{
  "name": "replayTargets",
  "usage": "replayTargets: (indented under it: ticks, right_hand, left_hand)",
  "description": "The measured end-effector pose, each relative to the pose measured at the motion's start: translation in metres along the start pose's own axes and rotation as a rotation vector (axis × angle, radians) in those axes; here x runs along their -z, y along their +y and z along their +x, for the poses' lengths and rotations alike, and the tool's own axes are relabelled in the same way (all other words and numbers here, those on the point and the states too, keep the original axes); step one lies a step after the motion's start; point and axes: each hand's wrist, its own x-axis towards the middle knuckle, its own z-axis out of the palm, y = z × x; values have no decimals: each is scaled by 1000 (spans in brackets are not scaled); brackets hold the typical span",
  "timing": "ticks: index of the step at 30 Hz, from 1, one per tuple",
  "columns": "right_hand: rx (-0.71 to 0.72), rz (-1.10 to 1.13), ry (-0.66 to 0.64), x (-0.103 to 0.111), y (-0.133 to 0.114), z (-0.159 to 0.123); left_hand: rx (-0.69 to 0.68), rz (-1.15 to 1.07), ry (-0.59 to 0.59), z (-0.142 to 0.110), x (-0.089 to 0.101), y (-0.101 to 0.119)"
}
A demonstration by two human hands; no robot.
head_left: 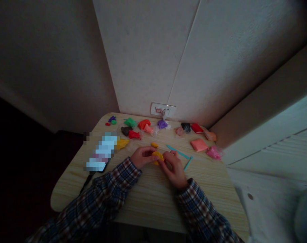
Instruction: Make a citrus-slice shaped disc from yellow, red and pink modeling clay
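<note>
Between my two hands is a flattened piece of yellow modelling clay (157, 157), raised a little over the table. My left hand (143, 157) pinches its left side with the thumb and fingers. On the other side, my right hand (175, 167) grips its edge, fingers bent around it. A smaller lump of yellow-orange clay (154, 145) lies on the table just beyond the hands. Blue-green plastic modelling tools (180, 152) rest beside my right hand, one partly hidden by it.
Along the table's (153, 202) back lie several clay packets: green (130, 122), purple (162, 124), black (186, 127), salmon (199, 145), pink (214, 152). A lit phone (102, 152) lies at left near a yellow packet (122, 143). The wall holds a socket (162, 110) with a plug.
</note>
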Motion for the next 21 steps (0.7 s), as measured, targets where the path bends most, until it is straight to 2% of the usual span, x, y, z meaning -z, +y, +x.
replayTargets:
  ticks: [21]
  right_hand:
    - [65, -17, -12, -1, 0, -1]
  left_hand:
    - [-51, 49, 13, 1, 1, 2]
